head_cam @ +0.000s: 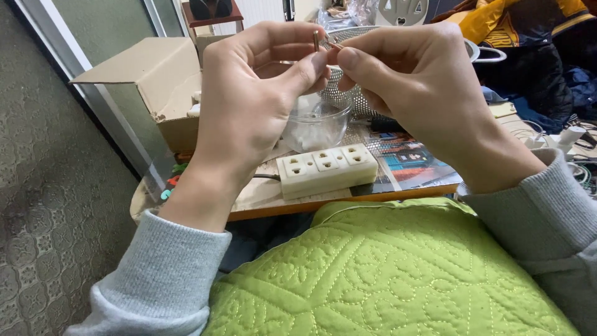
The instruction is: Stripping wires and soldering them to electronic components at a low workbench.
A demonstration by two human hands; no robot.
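Both hands — left hand [249,99], right hand [416,87] — pinch one thin metal pin [316,41] above a cream power strip [326,169], beside an open cardboard box [158,78].

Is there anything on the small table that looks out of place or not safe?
The cream power strip lies askew at the table's front edge. The cardboard box overhangs the table's left end. Both hands pinch a thin metal piece.
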